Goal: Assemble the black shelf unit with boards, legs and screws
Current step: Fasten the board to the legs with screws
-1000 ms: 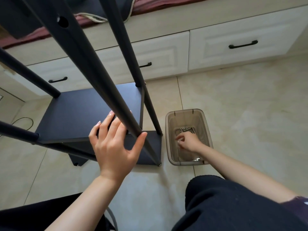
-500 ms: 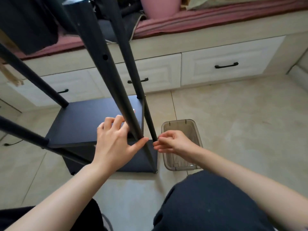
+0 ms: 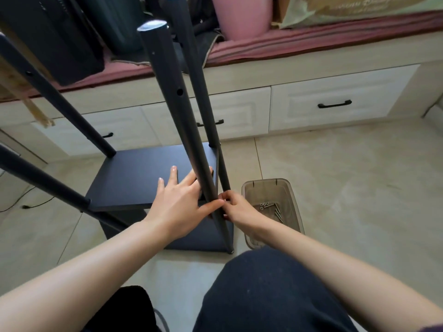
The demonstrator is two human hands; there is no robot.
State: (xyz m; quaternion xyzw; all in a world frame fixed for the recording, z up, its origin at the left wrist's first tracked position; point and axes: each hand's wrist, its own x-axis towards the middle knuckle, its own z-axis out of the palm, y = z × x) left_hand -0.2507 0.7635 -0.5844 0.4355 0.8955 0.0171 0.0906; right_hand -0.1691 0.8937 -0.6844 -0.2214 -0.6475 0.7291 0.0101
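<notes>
The left hand (image 3: 178,207) lay spread against the near leg (image 3: 182,130) where it met the upper board (image 3: 143,178). The right hand (image 3: 239,209) pinched at the same leg; what its grip held could not be told. Just right of it, the brown bin (image 3: 287,188) held screws (image 3: 275,210) and washers (image 3: 263,205).

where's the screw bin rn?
Head view, right of centre: the translucent plastic bin sits on the tile floor just right of the shelf unit's near leg, behind the right hand, with screws inside.
</notes>
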